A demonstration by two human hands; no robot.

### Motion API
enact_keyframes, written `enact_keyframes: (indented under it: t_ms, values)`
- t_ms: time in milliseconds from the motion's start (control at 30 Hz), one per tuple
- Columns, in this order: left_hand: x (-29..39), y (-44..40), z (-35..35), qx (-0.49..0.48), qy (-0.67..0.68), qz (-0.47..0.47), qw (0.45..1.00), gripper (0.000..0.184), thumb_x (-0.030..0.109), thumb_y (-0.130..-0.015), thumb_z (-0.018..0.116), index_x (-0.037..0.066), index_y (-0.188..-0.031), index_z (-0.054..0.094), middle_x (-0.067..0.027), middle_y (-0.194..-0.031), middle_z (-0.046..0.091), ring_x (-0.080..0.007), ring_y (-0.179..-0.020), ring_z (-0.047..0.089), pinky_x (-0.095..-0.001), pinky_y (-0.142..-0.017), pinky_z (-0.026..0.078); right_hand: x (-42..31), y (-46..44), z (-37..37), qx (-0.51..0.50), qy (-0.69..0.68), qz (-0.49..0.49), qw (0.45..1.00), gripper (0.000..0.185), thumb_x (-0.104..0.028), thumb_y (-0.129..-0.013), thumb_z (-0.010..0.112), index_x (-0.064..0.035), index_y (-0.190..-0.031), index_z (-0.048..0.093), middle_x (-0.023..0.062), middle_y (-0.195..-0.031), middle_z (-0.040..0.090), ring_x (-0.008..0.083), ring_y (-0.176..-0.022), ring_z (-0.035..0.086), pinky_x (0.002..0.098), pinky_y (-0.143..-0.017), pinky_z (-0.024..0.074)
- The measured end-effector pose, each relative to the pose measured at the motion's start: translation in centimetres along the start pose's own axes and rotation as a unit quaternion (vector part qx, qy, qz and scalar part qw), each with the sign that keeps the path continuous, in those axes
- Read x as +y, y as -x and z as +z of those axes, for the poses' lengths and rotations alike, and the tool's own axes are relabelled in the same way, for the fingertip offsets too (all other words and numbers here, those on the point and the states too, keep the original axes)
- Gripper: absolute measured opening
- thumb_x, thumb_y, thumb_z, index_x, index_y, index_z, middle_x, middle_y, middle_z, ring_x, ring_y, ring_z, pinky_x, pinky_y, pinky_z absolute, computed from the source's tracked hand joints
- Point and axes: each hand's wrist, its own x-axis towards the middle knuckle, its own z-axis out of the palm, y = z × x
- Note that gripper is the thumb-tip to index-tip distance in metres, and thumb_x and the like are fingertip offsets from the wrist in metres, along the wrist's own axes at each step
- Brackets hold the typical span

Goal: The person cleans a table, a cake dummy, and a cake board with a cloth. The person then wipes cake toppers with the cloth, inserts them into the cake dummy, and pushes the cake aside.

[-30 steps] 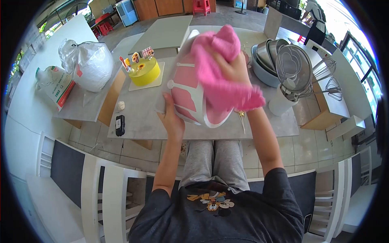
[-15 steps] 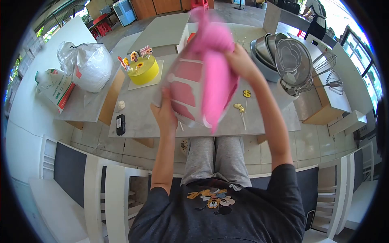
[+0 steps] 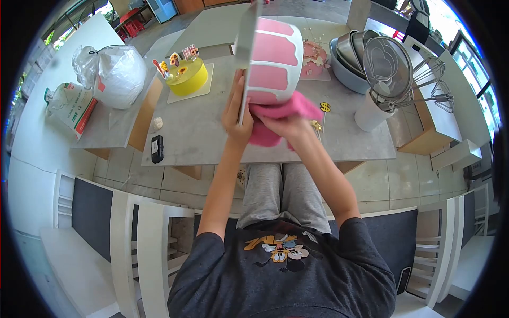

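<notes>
A pink and white cake (image 3: pixel 273 63) is tipped on its side above the table, its white cake board (image 3: pixel 246 45) standing nearly upright. My left hand (image 3: pixel 237 114) grips the lower edge of that board. In my right hand (image 3: pixel 290 127) is a bright pink cloth (image 3: pixel 297 107), bunched just under the cake's lower side and the board; whether it touches them I cannot tell. Motion blurs the cloth a little. Near my right hand lie a gold topper (image 3: pixel 316 125), partly hidden by the arm, and a dollar-sign topper (image 3: pixel 325 107).
A yellow cake (image 3: pixel 188 79) with toppers stands at left, a pink decorated cake (image 3: pixel 317 55) behind. Metal bowls (image 3: pixel 347 74) and a white container (image 3: pixel 366 114) of whisks and a sieve stand right. A black object (image 3: pixel 157 149) lies front left. Bags (image 3: pixel 121 79) sit on the side table.
The cake and board have turned so the cake's side faces right. The cloth, draped over the cake's right side before, is now below it. My right hand has come down toward me.
</notes>
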Motion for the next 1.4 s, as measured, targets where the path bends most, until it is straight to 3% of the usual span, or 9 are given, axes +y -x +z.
enact_keyframes:
  t_ms: [67, 167, 267, 367, 600, 767, 967, 1167, 1400]
  values:
    - [-0.8, -1.0, -0.9, -0.053, 0.010, 0.017, 0.998, 0.040, -0.006, -0.077, 0.045, -0.003, -0.117, 0.048, -0.0180, -0.120, 0.048, -0.0319, -0.116, 0.043, -0.0347, -0.094, 0.036, -1.6, 0.2, -1.4, 0.013, -0.772, 0.224, 0.594, 0.036, -0.019, -0.087, 0.044, 0.0006, -0.117, 0.040, 0.0158, -0.117, 0.047, 0.0279, -0.107, 0.047, 0.0450, -0.094, 0.0392]
    - [-2.5, -0.5, -2.6, -0.134, -0.044, -0.050, 0.989, 0.037, 0.000, -0.080, 0.048, -0.001, -0.118, 0.048, -0.0164, -0.117, 0.051, -0.0264, -0.110, 0.049, -0.0342, -0.089, 0.041, 5.0, 0.0, -4.7, -0.071, -0.899, 0.104, 0.420, 0.042, -0.011, -0.087, 0.047, 0.0030, -0.123, 0.031, 0.0189, -0.124, 0.038, 0.0327, -0.109, 0.045, 0.0479, -0.096, 0.0376]
    - [-2.5, 1.8, -4.1, -0.005, 0.052, -0.377, 0.925, 0.031, 0.009, -0.085, 0.051, -0.003, -0.114, 0.050, -0.0122, -0.110, 0.055, -0.0176, -0.098, 0.054, -0.0307, -0.081, 0.043, 0.6, 1.2, -9.6, 0.182, -0.479, -0.028, 0.858, 0.036, -0.014, -0.085, 0.051, 0.0014, -0.116, 0.042, 0.0151, -0.108, 0.051, 0.0249, -0.098, 0.052, 0.0374, -0.085, 0.0446]
    - [-2.1, 1.4, -4.8, 0.179, 0.232, -0.367, 0.883, 0.031, 0.017, -0.088, 0.050, -0.005, -0.110, 0.051, -0.0083, -0.104, 0.056, -0.0114, -0.091, 0.052, -0.0270, -0.077, 0.042, 1.5, 3.6, -9.3, 0.162, -0.037, -0.022, 0.986, 0.038, -0.019, -0.082, 0.056, 0.0011, -0.113, 0.046, 0.0130, -0.105, 0.053, 0.0219, -0.093, 0.054, 0.0339, -0.078, 0.0455]
    - [2.4, 0.4, -2.3, 0.167, 0.337, -0.417, 0.827, 0.035, 0.022, -0.087, 0.053, -0.003, -0.111, 0.050, -0.0081, -0.106, 0.055, -0.0137, -0.095, 0.052, -0.0271, -0.080, 0.041, -1.6, -0.3, -1.5, 0.221, -0.012, 0.083, 0.972, 0.039, -0.035, -0.087, 0.048, -0.0008, -0.106, 0.051, 0.0177, -0.103, 0.054, 0.0315, -0.099, 0.050, 0.0401, -0.087, 0.0351]
    - [2.5, -0.4, -2.6, 0.209, 0.340, -0.425, 0.812, 0.032, 0.022, -0.087, 0.053, -0.002, -0.108, 0.051, -0.0085, -0.107, 0.054, -0.0128, -0.093, 0.053, -0.0283, -0.079, 0.043, -2.1, -4.4, -4.1, 0.199, 0.143, -0.260, 0.934, 0.022, -0.019, -0.077, 0.059, -0.0030, -0.093, 0.057, 0.0099, -0.076, 0.057, 0.0244, -0.066, 0.056, 0.0350, -0.064, 0.0426]
    - [1.8, 1.6, -1.0, 0.191, 0.328, -0.461, 0.802, 0.023, 0.016, -0.086, 0.052, 0.000, -0.102, 0.053, -0.0016, -0.089, 0.054, -0.0070, -0.071, 0.052, -0.0214, -0.059, 0.042, -3.5, -2.6, -1.4, 0.010, 0.272, -0.415, 0.868, 0.033, -0.023, -0.060, 0.061, -0.0048, -0.087, 0.061, 0.0137, -0.100, 0.055, 0.0334, -0.103, 0.048, 0.0455, -0.092, 0.0333]
    - [2.6, 0.1, -2.3, 0.189, 0.280, -0.399, 0.852, 0.033, 0.020, -0.086, 0.054, -0.005, -0.108, 0.051, -0.0067, -0.100, 0.056, -0.0131, -0.091, 0.052, -0.0270, -0.077, 0.041, 0.8, -7.5, -5.6, 0.103, -0.134, 0.021, 0.985, 0.024, -0.020, -0.077, 0.053, -0.0009, -0.090, 0.061, 0.0146, -0.081, 0.060, 0.0229, -0.082, 0.059, 0.0330, -0.075, 0.0439]
    - [0.4, 1.8, -2.0, 0.085, 0.271, -0.418, 0.863, 0.030, 0.020, -0.087, 0.053, -0.002, -0.107, 0.051, -0.0060, -0.104, 0.054, -0.0122, -0.096, 0.049, -0.0294, -0.083, 0.040, -2.9, -3.1, -1.9, 0.087, 0.223, -0.422, 0.875, 0.038, -0.026, -0.058, 0.062, -0.0078, -0.092, 0.059, 0.0087, -0.094, 0.057, 0.0299, -0.099, 0.049, 0.0429, -0.094, 0.0308]
